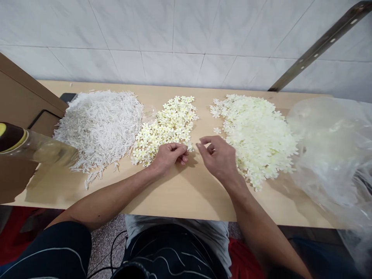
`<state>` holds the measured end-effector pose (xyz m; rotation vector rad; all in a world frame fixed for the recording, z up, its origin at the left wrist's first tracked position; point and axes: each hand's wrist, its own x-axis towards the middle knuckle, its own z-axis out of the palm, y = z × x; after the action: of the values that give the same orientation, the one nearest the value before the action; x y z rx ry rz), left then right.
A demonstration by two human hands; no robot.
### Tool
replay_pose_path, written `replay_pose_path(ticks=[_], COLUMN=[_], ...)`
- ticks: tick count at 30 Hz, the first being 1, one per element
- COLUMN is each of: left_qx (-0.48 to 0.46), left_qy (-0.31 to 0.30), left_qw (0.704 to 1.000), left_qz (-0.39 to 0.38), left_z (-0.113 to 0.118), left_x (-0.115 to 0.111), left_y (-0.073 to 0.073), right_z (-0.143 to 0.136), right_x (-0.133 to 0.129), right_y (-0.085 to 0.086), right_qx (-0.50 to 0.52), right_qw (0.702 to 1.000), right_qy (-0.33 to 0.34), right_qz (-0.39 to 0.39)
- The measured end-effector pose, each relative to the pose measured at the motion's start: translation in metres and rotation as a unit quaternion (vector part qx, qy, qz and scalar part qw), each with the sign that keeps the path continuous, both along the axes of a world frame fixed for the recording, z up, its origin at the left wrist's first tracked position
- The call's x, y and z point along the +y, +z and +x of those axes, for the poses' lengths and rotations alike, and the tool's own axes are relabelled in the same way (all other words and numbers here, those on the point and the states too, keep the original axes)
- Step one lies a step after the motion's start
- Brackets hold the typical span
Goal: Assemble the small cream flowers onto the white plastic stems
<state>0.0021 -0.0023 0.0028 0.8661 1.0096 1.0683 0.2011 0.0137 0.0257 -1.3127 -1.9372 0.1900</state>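
My left hand (173, 155) is closed in a pinch, thumb against forefinger, at the near edge of a pile of small yellow-centred artificial flowers (170, 126). A pale blossom shows right by its fingertips; whatever the pinch holds is too small to make out. Just to the right, my right hand (219, 157) is held with its fingers curled and the thumb and forefinger tips slightly apart, with nothing visible between them. Beside it lies a larger heap of pale white-green flower petals (258, 135). On the left is a mound of thin white stem-like pieces (101, 120).
A clear jar with a dark lid (49, 149) juts in at the left, near a brown cardboard box (26, 85). Clear plastic bags (328, 151) cover the table's right end. A metal bar (319, 46) slants against the tiled wall (157, 31).
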Motion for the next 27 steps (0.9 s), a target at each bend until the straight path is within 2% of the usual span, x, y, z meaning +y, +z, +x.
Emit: replay_pose_path(ticks=[4, 11, 24, 27], left_qx=[0.001, 0.002, -0.002, -0.007], left_qy=[0.006, -0.004, -0.023, -0.021], left_qw=[1.000, 1.000, 1.000, 1.000], left_qz=[-0.006, -0.006, 0.019, 0.021], left_z=[0.001, -0.001, -0.001, -0.001], left_x=[-0.001, -0.001, -0.002, -0.002], left_y=[0.002, 0.000, 0.000, 0.000], right_z=[-0.018, -0.014, -0.019, -0.019], right_x=[-0.005, -0.005, -0.011, -0.011], right_y=[-0.009, -0.010, -0.009, -0.008], right_qx=[-0.022, -0.003, -0.008, 0.000], right_qw=[0.998, 0.997, 0.998, 0.998], right_qy=[0.054, 0.075, 0.056, 0.038], right_qz=[0.009, -0.009, -0.027, -0.051])
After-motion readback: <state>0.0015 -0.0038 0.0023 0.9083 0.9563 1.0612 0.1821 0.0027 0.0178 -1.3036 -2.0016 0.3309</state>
